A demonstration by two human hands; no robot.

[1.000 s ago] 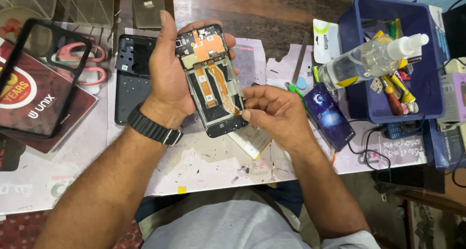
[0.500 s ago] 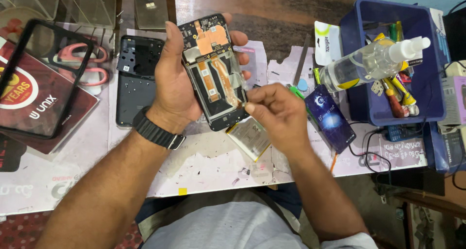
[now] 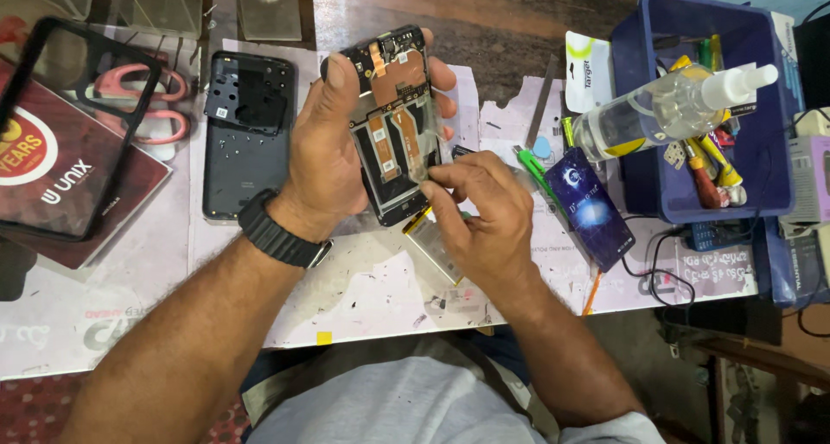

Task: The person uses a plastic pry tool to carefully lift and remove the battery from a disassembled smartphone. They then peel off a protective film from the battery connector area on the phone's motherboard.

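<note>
Holding an opened phone (image 3: 393,124) above the table (image 3: 363,297), we are gripping it in our left hand (image 3: 333,146), thumb curled over one long edge and fingertips showing past the other edge, so the frame is clamped between them with its bare inner side facing up at us. Orange flex strips and a dark board are showing inside it. Our right hand (image 3: 480,210) is resting against the phone's lower right part, thumb and forefinger pressed together at the edge; we cannot tell whether anything small is being pinched there. A flat battery (image 3: 432,245) is lying on the table just under that hand, partly covered by it. A black back cover (image 3: 246,137) is lying to the left of the phone, near our wristwatch (image 3: 278,236). To the right, a dark blue phone (image 3: 590,206) is sitting beside a blue bin (image 3: 761,185) that is carrying a clear spray bottle (image 3: 666,107) across its top.
</note>
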